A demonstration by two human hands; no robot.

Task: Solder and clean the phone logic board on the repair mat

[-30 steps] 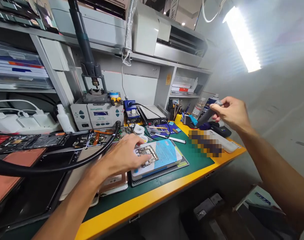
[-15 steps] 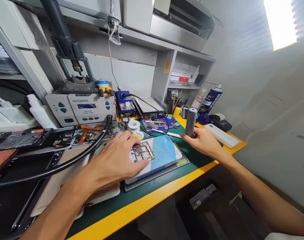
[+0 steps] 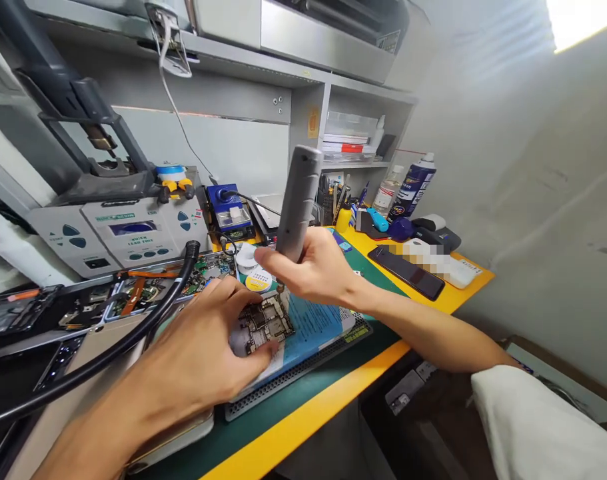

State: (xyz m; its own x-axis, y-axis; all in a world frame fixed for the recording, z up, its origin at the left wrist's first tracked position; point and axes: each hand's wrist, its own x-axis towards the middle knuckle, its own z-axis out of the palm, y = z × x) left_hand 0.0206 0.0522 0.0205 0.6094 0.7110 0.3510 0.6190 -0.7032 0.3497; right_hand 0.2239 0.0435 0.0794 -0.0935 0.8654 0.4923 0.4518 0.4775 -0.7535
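Note:
My left hand grips a small circuit board between thumb and fingers, holding it down on a blue and white box. The box lies on a perforated grey plate. My right hand is closed around a thick grey cylindrical handheld tool, its body standing nearly upright with the top leaning slightly away. The tool's lower end comes down near the board's far edge, largely hidden by my fingers, so I cannot tell if it touches. A white reel and a yellow-labelled tin sit just behind.
A soldering station with a black hose stands at left, the hose crossing beside my left forearm. Phone parts lie at left. A black phone, a spray can and a bottle are at right. A yellow edge borders the green mat.
My right hand has brought the grey tool leftward from the mat's right side to over the box, beside the board. My left hand keeps hold of the board. The view has shifted.

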